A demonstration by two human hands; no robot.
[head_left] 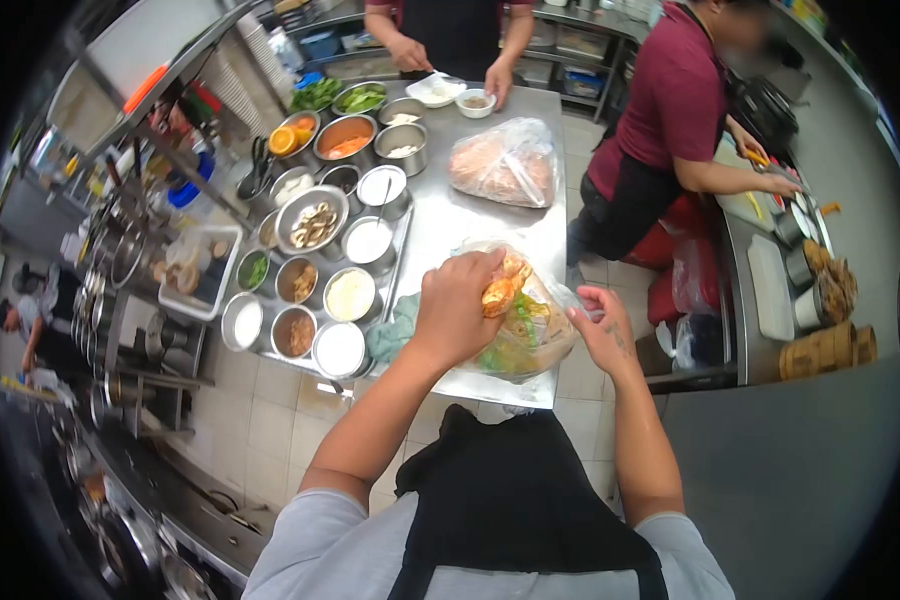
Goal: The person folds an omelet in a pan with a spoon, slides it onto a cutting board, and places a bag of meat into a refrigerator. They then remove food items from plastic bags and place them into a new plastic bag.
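Note:
My left hand (pixel 460 305) is closed round a lumpy orange-and-white piece of food (pixel 509 284), whose exact kind I cannot make out. It is held over the mouth of a clear plastic bag (pixel 553 345) at the near end of the steel table. Green and yellow contents show through the bag. At its right side, my right hand (pixel 604 328) pinches the bag's edge between thumb and fingers. A teal cloth (pixel 395 330) lies just left of the bag, partly behind my left forearm.
Several metal tubs of ingredients crowd the left, including a bowl of sliced mushrooms (pixel 314 225). A second filled bag (pixel 503 163) lies farther up the steel table (pixel 432 215). One co-worker handles a white dish (pixel 436 92) opposite; another works at the right counter.

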